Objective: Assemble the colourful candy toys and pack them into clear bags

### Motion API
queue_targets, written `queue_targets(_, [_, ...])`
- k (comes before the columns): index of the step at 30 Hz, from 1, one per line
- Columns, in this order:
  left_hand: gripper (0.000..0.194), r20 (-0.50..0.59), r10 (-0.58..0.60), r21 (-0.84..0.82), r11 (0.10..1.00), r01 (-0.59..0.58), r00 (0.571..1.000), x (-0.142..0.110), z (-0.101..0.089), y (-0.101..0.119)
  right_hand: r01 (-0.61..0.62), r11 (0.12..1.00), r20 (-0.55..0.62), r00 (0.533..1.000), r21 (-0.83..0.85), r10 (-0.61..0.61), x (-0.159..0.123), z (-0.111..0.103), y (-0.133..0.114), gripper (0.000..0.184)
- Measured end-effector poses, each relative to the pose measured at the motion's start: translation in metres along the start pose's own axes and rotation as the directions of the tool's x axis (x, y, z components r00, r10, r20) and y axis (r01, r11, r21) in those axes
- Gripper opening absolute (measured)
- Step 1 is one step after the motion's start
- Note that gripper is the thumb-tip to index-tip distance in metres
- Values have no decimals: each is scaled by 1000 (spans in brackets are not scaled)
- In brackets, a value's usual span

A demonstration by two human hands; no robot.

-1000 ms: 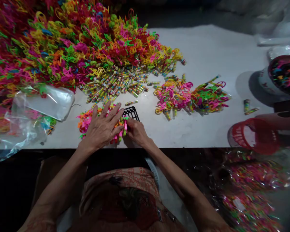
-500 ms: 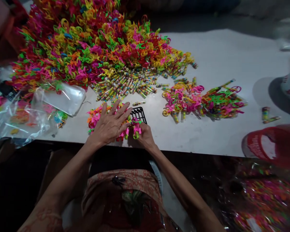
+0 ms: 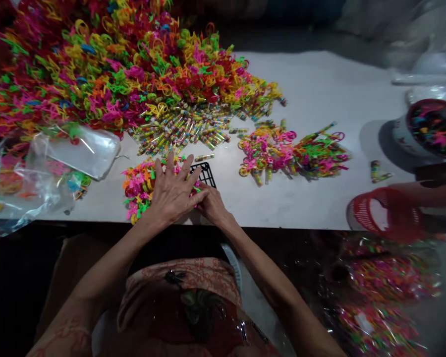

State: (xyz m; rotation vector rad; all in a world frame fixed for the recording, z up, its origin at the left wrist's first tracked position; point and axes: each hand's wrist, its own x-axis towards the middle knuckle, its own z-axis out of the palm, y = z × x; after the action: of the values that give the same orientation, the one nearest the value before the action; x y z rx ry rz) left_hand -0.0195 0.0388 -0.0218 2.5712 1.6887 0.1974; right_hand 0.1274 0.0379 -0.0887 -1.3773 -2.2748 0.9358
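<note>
Resting wide-spread left hand (image 3: 174, 194) on toys (image 3: 137, 187) at near bench (image 3: 301, 206), placing right hand (image 3: 211, 202) by black rack (image 3: 208, 174), can't tell whether gripping.

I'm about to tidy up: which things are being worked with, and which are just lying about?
In use, it seems:
colourful pieces under the left hand
black grid beside the right hand
possibly the big heap beyond

Apparently just lying about:
red basket
white tub
clear bag
two loose tubes

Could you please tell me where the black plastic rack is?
In the head view, the black plastic rack lies just left of centre, beyond the right hand.
</note>
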Motion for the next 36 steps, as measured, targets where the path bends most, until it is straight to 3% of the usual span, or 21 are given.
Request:
queue_targets(5, [50,-21,35,15,999,-35,999,-1,-2,4,29,999,-76,997,44,-26,-4,6,6,12])
queue_targets(8, [50,-16,41,33,999,-41,999,-2,-3,1,97,995,-16,995,8,-97,-4,4,4,19])
queue_targets(13, [48,4,47,52,998,-47,999,0,-3,-1,45,998,61,997,-35,-43,7,1,-1,14])
queue_targets(16, [36,3,60,58,996,-61,998,1,-6,0,32,999,27,999,19,-33,7,4,-5,12])
queue_targets(19, [30,-30,64,42,997,-63,997,1,-7,0,-8,990,-79,997,141,19,-6,-2,1,14])
queue_targets(22, [29,-72,60,17,998,-59,996,-1,-4,-3,-52,980,-264,959,191,102,-30,-30,28,25])
queue_targets(25, [31,-74,67,-3,998,-67,995,-3,0,-5,-251,968,-443,865,25,236,-49,-72,64,23])
queue_targets(28, [39,-74,68,7,998,-68,995,-3,0,-4,-452,873,-465,823,-185,328,-49,-100,90,17])
queue_targets(32, [45,-84,13,64,998,-8,996,-1,-5,-4,-530,806,-411,818,-265,402,-36,-100,93,13])
queue_targets(36, [43,-21,37,82,996,-36,999,-4,-7,-6,-482,876,-487,767,-8,418,-43,-85,79,14])
